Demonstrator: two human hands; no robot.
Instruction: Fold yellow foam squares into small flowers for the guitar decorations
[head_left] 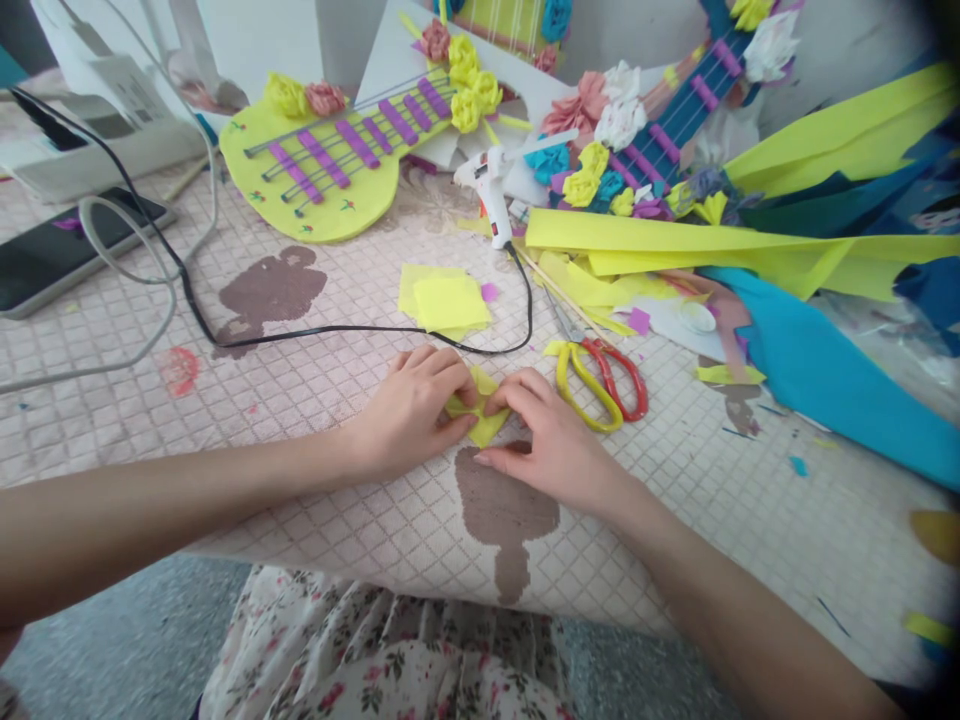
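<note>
A small piece of yellow paper [487,428], its corners folded toward the middle, lies on the patterned tablecloth between my hands. My left hand [416,405] pinches its left side with thumb and forefinger. From the right, my right hand [551,440] presses the opposite corner with bent fingers, its thumb held lower and apart from the paper. Just beyond sits a stack of flat yellow paper squares [450,302]. Scissors with one yellow and one red handle [600,385] lie right of my right hand.
A white glue gun [491,195] trails a black cord [337,328] across the table. Paper guitars, one yellow [337,195] and one blue [652,150], rest behind. Yellow paper strips [675,240] and a blue sheet [840,370] spread rightward. A phone [75,250] and power strip [90,150] are left.
</note>
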